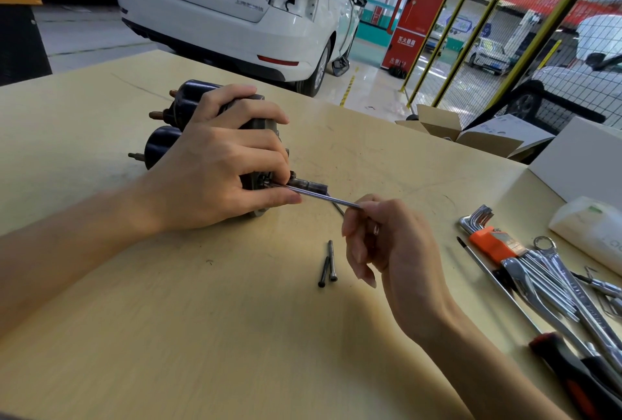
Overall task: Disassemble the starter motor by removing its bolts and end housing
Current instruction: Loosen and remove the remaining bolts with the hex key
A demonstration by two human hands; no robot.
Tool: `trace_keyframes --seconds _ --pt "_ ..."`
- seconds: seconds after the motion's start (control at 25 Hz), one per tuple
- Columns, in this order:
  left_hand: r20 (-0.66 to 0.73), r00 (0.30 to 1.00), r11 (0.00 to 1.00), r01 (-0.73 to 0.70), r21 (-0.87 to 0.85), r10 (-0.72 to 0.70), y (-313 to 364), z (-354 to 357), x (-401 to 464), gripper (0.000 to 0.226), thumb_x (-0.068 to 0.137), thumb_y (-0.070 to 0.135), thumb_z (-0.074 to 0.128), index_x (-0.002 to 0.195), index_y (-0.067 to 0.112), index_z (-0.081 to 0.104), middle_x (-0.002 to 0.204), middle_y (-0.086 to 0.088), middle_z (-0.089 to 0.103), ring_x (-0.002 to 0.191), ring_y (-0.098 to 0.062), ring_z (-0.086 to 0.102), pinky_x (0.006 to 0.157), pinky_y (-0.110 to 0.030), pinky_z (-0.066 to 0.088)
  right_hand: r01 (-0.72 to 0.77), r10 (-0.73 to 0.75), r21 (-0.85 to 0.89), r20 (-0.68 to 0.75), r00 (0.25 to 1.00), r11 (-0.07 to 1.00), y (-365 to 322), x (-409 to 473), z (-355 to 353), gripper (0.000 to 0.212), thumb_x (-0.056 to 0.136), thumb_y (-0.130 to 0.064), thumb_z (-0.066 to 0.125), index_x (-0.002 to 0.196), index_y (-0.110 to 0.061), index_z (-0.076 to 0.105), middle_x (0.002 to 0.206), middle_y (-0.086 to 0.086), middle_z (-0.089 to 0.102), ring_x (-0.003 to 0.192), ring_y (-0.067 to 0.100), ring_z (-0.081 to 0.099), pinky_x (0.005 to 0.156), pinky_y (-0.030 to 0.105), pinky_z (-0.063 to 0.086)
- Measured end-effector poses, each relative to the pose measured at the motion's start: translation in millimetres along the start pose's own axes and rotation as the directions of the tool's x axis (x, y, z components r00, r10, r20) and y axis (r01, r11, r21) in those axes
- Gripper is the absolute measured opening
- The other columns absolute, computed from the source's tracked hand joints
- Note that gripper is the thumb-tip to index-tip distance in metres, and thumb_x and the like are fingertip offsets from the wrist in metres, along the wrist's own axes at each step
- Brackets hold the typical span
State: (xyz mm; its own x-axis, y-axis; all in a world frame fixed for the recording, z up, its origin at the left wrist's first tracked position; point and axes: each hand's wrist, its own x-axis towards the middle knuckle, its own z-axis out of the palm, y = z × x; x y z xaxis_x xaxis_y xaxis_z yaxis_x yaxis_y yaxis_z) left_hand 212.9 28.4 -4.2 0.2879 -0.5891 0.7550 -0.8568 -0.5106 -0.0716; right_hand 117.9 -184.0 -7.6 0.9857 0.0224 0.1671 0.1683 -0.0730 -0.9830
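The starter motor (168, 137) lies on its side on the wooden table (168, 335), its black cylinders pointing left and its grey end housing (261, 127) to the right. My left hand (218, 170) grips the motor over the housing, thumb and fingertips by a bolt hole. My right hand (387, 244) pinches the end of a thin metal key (323, 197), whose tip sits at the housing. Two long dark bolts (329, 265) lie loose on the table below my right hand.
At the right lie a hex key set in an orange holder (488, 234), several chrome spanners (552, 285) and a red-and-black screwdriver (568, 372). White boxes (582, 157) and open cardboard boxes (447, 127) stand at the far right edge. A white car (235, 9) is parked behind the table.
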Motion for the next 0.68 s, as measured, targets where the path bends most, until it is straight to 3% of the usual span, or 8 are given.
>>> trace_keyframes --seconds 0.28,0.48,0.68 --pt "0.007 1.000 1.000 0.010 -0.001 -0.010 0.1 -0.9 -0.1 0.028 0.089 0.048 0.065 0.081 0.023 0.074 0.093 0.013 0.071 0.123 -0.024 0.055 0.113 -0.050 0.025 0.041 -0.041 -0.056 -0.007 0.999 0.998 -0.9 -1.2 0.0 0.031 0.079 -0.014 0.038 0.068 -0.012 0.068 0.048 0.006 0.047 0.040 0.017 0.040 0.038 0.024 0.030" --pt "0.011 1.000 1.000 0.004 -0.014 -0.003 0.4 -0.5 0.0 0.026 0.089 0.048 0.066 0.082 0.026 0.076 0.093 0.014 0.071 0.124 -0.021 0.054 0.114 -0.048 0.023 0.071 -0.079 -0.147 -0.052 0.995 0.987 0.9 -0.3 0.9 0.045 0.098 0.001 0.033 0.077 -0.017 0.068 0.050 0.003 0.049 0.039 0.015 0.040 0.039 0.024 0.030" --pt "0.006 1.000 1.000 0.006 -0.008 -0.006 0.4 0.0 -0.2 0.026 0.088 0.048 0.066 0.081 0.025 0.076 0.093 0.014 0.071 0.124 -0.021 0.054 0.114 -0.048 0.023 0.083 -0.100 -0.180 -0.091 0.991 0.980 0.5 -0.7 3.0 0.043 0.101 -0.001 0.033 0.085 -0.020 0.069 0.050 0.001 0.050 0.039 0.012 0.041 0.040 0.019 0.033"
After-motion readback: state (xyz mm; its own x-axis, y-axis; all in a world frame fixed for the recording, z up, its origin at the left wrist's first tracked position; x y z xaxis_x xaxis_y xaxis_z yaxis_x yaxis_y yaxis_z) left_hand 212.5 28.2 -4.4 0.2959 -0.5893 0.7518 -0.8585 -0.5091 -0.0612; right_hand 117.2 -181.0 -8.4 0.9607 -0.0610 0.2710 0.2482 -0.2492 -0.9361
